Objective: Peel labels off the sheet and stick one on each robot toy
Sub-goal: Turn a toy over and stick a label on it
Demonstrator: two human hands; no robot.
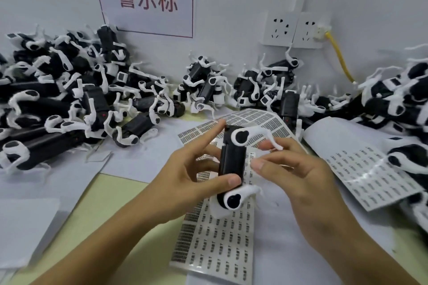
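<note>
Black-bodied robot toy (232, 159) is standing lengthwise away from the person, the left hand (196, 180) gripping it, the right hand (294, 169) pinching beside it, contents unclear.

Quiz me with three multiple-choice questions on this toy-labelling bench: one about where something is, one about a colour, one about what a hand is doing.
1. Where does the label sheet under the hands lie?
A. flat on the table
B. pinned to the wall
C. on top of the left toy pile

2. What colour is the cable plugged in at the wall socket?
A. yellow
B. blue
C. black

3. What is the left hand doing?
A. resting flat on the table
B. holding a black-and-white robot toy
C. touching the wall sign

Answers: 1 A, the sheet lies flat under the held toy. 2 A, the cable is plainly yellow. 3 B, its thumb and fingers grip the toy's black body.
</note>
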